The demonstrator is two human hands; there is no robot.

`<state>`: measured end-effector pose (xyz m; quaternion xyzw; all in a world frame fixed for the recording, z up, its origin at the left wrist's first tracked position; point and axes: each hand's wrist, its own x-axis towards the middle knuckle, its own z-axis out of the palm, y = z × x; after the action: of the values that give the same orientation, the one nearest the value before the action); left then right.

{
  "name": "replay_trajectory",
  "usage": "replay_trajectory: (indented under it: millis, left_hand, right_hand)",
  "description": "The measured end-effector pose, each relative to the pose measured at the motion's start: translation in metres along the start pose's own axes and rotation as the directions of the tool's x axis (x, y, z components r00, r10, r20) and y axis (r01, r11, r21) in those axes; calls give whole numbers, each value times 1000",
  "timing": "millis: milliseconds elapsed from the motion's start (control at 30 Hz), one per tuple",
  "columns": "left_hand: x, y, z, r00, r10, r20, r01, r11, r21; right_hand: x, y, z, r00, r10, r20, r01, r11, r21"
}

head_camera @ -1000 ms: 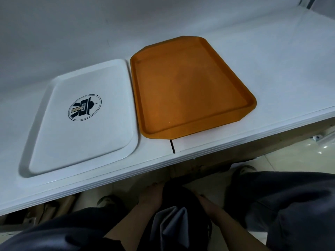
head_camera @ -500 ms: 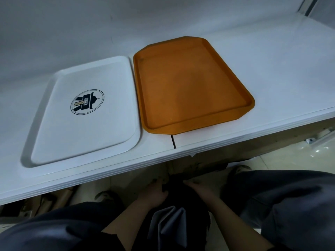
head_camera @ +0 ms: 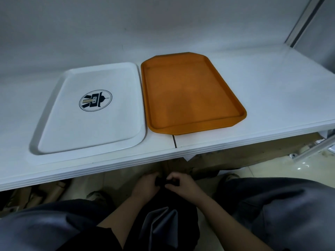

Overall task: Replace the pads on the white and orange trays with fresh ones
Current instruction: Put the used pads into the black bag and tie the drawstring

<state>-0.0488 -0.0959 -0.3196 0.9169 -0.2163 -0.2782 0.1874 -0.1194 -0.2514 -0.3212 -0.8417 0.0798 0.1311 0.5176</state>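
White rectangular plastic tray sits on the left of the white bench, long side running near to far. Round black logo print on its floor, a bit left of centre. No pad on it.

Orange rectangular plastic tray with clipped corners lies just right of it, edges almost touching, angled slightly to the right. Also bare. Its near edge sits over a dark seam in the bench top.

Below the bench's near edge, both hands meet at a black bag between the person's knees. Left hand has fingers curled onto the bag's top edge, gripping the black material. Right hand is just beside it, fingers curled and pinching the same edge; the two hands nearly touch. Grey folded sheet material shows in the bag nearer the camera, between the forearms; can't tell if these are the pads.

Dark grey trouser legs frame the bag left and right. Brown cardboard lies on the floor under the bench at far left. Metal frame post stands at far right past the bench end.
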Motion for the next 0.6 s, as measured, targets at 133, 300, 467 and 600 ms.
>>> replay_trajectory:
  millis: [133,300,467,600]
  left_hand:
    - [-16,-10,-8,991,0,-132,52,920,388]
    - [-39,-23,-9,976,-48,-210,149,856,496]
    - [-69,-37,-10,942,-216,-255,305,867,393]
    - [-90,-50,-2,919,-340,-199,369,920,129]
  right_hand:
    - [-20,-1,-5,1000,-11,-25,1,926,-377]
    - [-44,-1,0,988,-25,-153,-77,778,-624]
    - [-61,5,2,962,98,-257,-239,760,-604]
    - [-70,12,-1,930,300,-212,-359,863,-355]
